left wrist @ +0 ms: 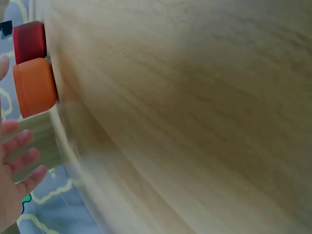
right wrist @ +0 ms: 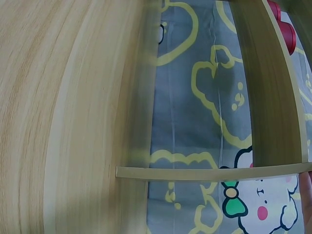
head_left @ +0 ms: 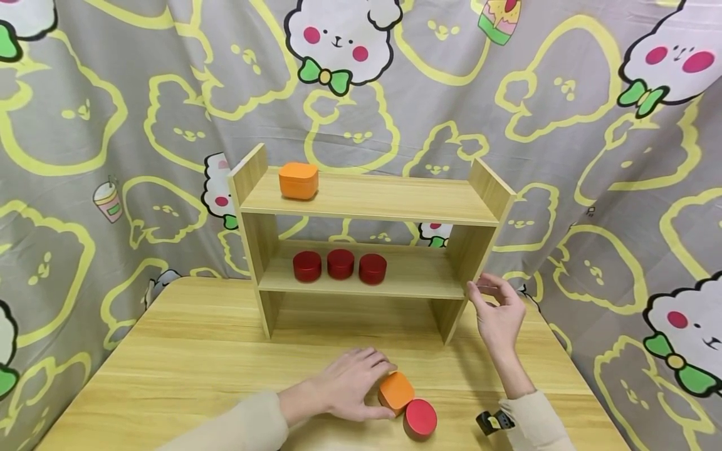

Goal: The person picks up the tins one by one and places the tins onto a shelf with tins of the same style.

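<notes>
My left hand [head_left: 355, 385] reaches over the tabletop beside a rounded orange box [head_left: 396, 393], its fingers behind the box and its thumb in front. In the left wrist view its fingers [left wrist: 22, 158] look extended, with a gap to the orange box [left wrist: 35, 87]. A round red tin [head_left: 420, 419] stands against that box. My right hand [head_left: 499, 313] is at the right side panel of a wooden shelf [head_left: 361, 291]; thumb and curved fingers pinch the panel's front edge. Only part of this hand [right wrist: 306, 200] shows in the right wrist view, by the panel.
Three red tins [head_left: 340, 264] stand in a row on the middle shelf board. Another orange box [head_left: 299, 181] sits on the top board, toward the left. A black strap [head_left: 494, 423] is by the right sleeve. A patterned curtain [head_left: 169, 125] hangs behind the table [head_left: 186, 351].
</notes>
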`<state>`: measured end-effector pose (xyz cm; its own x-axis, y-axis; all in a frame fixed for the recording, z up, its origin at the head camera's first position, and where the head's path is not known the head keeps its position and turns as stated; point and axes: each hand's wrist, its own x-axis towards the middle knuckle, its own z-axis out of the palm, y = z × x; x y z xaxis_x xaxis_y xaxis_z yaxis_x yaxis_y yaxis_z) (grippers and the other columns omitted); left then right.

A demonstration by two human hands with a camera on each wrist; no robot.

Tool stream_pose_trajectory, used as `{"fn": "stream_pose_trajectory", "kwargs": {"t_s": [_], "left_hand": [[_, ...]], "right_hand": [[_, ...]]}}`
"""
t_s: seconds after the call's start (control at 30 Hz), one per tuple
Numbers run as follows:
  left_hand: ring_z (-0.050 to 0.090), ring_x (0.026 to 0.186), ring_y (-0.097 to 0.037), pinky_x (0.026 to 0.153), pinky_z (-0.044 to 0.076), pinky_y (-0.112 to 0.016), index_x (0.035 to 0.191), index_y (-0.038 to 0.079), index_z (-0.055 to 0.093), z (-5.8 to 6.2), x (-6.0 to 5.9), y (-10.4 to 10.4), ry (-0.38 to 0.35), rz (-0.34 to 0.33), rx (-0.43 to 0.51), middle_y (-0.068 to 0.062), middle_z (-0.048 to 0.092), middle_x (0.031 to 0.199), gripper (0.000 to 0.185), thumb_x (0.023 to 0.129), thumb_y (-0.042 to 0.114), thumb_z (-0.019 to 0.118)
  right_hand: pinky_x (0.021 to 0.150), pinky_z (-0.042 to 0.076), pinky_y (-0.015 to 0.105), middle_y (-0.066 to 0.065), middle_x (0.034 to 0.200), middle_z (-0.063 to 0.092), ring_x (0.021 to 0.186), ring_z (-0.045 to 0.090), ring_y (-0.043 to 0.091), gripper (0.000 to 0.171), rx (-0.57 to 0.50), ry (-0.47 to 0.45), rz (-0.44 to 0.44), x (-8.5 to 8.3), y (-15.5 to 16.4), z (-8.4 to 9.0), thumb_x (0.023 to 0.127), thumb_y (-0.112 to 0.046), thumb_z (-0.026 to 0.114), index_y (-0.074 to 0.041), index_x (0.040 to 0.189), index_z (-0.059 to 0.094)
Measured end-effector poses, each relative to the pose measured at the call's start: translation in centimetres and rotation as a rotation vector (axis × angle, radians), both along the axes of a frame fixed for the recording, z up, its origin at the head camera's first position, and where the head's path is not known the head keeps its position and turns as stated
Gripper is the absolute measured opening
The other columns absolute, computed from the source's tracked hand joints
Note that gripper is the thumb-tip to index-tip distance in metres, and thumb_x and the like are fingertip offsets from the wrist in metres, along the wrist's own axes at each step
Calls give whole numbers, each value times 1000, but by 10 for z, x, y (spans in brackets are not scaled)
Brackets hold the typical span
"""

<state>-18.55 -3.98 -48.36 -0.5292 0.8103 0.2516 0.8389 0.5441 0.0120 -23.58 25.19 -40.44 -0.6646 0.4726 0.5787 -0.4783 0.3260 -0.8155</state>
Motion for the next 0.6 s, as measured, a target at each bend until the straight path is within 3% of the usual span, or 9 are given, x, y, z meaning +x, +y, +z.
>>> {"fn": "stream_pose_trajectory", "kwargs": {"t_s": [0.37,0.6], "left_hand": [[62,117,-10,99,57,-34,140,23,61,-9,-5,7,19,7,-14,7,67,130,74,91,79,57],[62,120,-9,102,56,-34,141,25,60,-9,-9,11,12,-39,-36,9,66,132,70,91,74,61]], "right_hand": [[60,52,7,-22,85,69,75,67,-10,24,3,8,10,-6,7,-8,86,6,81,5,110,76],[60,51,6,-23,85,69,76,66,-12,24,0,-3,3,1,-1,1,87,10,78,10,110,73]]}}
